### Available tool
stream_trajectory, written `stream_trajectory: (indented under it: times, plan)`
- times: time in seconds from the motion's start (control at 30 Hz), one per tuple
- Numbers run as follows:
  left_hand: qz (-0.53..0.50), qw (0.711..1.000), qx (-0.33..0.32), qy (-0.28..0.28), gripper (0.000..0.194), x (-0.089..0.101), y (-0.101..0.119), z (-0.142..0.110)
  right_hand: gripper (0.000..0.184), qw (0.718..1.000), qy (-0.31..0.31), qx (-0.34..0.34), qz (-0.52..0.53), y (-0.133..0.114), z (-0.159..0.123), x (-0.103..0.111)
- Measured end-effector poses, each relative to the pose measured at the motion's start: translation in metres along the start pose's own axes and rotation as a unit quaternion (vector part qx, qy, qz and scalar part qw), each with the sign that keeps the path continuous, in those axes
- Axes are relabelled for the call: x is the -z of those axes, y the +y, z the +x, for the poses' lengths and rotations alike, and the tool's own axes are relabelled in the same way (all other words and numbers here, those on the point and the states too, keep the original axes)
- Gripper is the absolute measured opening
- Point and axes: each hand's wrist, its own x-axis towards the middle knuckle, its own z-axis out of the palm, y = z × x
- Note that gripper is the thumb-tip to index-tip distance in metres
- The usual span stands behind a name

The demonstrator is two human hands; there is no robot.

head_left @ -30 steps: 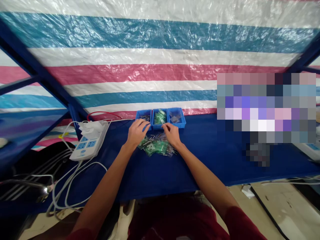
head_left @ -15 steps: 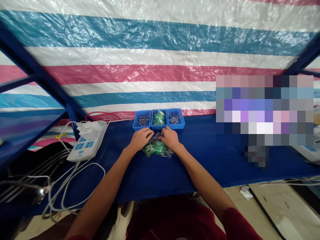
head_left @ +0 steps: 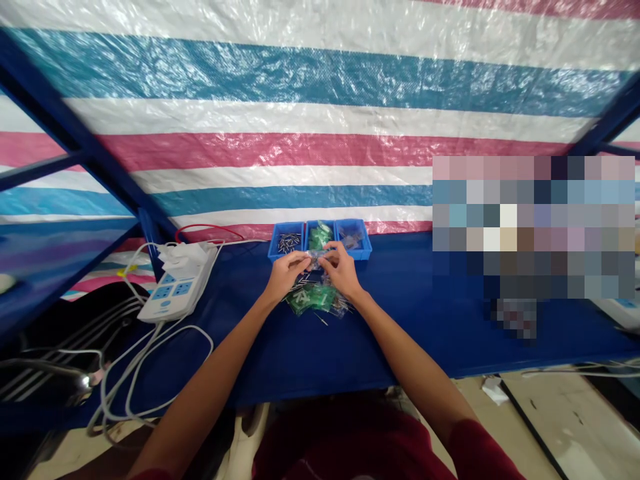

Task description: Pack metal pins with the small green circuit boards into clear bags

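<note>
Between my two hands is a small clear plastic packet [head_left: 315, 256], pinched at its left end by my left hand [head_left: 289, 272] and at its right end by my right hand [head_left: 342, 270]. What is inside the packet is too small to make out. Just below it on the table lies a pile of green packets [head_left: 313, 298] with thin metal pieces among them. Beyond my fingers stand three joined blue bins: the left bin [head_left: 271, 249] with small metal pieces, the middle bin with green packets [head_left: 321, 235], the right bin [head_left: 363, 251] with clear packets.
A white power strip [head_left: 167, 293] with plugs and loose cables [head_left: 131, 373] occupies the left of the blue table [head_left: 400, 320]. A striped plastic sheet [head_left: 300, 150] hangs behind, with blue frame bars at the sides. A pixelated area covers the right side.
Both hands have risen off the pile and now hold a clear packet between them, nearer the bins. A thin metal piece now shows at the pile's front edge.
</note>
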Motion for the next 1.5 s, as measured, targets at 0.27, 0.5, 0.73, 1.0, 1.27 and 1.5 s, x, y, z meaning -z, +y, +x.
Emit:
stream_trajectory:
  times: [0.27, 0.5, 0.73, 1.0, 1.27, 1.5]
  plan:
    - [-0.054, 0.998, -0.020, -0.001, 0.022, 0.007, 0.000, 0.003, 0.019, 1.000, -0.011, 0.003, 0.017, 0.001, 0.000, 0.000]
    - [0.035, 0.998, -0.044, 0.004, 0.026, 0.004, -0.001, 0.001, 0.023, 0.997, -0.005, -0.005, -0.074, -0.003, 0.000, 0.000]
    - [-0.030, 0.999, 0.016, 0.037, 0.032, 0.005, -0.001, 0.004, 0.038, 0.980, -0.023, 0.039, -0.195, -0.005, -0.002, 0.004]
    - [-0.140, 0.989, 0.054, -0.015, 0.034, 0.001, 0.005, 0.002, 0.018, 0.983, -0.033, 0.082, -0.163, -0.001, -0.002, 0.001]
    - [-0.081, 0.987, 0.088, 0.106, 0.039, 0.010, 0.005, 0.005, 0.026, 0.993, -0.062, -0.092, 0.026, 0.001, 0.003, 0.001]
    - [-0.053, 0.990, 0.079, 0.104, 0.035, 0.011, 0.000, 0.005, 0.038, 0.952, 0.095, -0.175, 0.234, 0.006, 0.009, 0.001]
